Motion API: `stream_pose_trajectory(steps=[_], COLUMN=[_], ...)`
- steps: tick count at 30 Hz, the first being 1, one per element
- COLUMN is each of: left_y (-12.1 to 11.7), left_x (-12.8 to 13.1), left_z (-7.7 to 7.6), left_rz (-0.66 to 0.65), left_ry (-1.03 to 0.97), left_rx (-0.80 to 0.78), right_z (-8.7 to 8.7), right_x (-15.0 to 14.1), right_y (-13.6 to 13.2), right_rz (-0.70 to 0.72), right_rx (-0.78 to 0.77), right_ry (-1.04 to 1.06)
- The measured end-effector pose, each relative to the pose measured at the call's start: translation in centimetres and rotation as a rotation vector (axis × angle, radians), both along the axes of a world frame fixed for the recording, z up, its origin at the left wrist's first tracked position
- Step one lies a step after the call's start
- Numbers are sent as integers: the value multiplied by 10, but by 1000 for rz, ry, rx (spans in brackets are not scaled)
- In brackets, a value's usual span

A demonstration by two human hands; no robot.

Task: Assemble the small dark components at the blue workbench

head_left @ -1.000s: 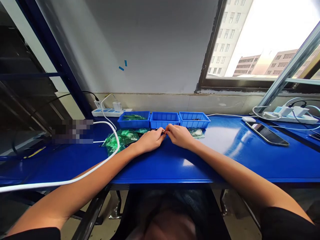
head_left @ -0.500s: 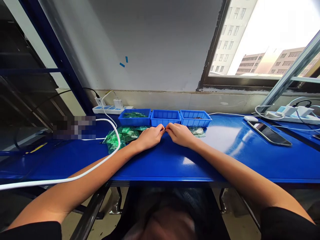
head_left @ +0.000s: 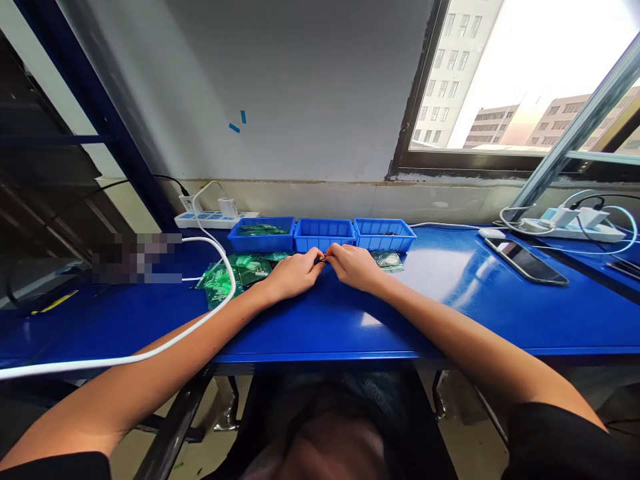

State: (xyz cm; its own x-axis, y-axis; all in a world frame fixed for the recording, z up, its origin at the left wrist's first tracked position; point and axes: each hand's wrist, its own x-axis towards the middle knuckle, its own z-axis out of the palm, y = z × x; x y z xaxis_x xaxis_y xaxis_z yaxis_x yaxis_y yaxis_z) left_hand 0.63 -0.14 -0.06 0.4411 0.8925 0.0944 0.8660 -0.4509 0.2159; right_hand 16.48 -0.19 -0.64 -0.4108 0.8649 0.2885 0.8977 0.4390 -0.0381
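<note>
My left hand [head_left: 293, 273] and my right hand [head_left: 353, 265] rest on the blue table [head_left: 450, 313], fingertips pinched together on a tiny dark part [head_left: 323, 259] between them. The part is too small to name. Right behind the hands stands a row of three blue bins: left bin [head_left: 260, 234] with green bags in it, middle bin [head_left: 324, 234], right bin [head_left: 384, 233]. Green plastic bags [head_left: 235, 273] lie beside my left hand, and another bag [head_left: 387, 261] lies beside my right hand.
A thick white cable [head_left: 150, 350] crosses the table's left side to a power strip [head_left: 213, 217] at the wall. A phone [head_left: 525, 261] lies at right, with a second power strip and chargers [head_left: 570, 225] behind it. A window is at the upper right.
The hands stay pinched together on the small part in the same spot. Only the head view has shifted slightly.
</note>
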Motion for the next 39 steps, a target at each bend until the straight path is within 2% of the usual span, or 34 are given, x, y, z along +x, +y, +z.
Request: stream_pose_trajectory(steps=[8,39], left_y=[1,-2], left_x=[-1,0], left_z=[-2,2], left_rz=[-35,-10], left_ry=[6,63], left_rx=[11,-2], right_z=[-1,0], right_x=[0,0], right_y=[0,-2], right_rz=[12,10], right_rx=[6,6], right_ry=[3,-29])
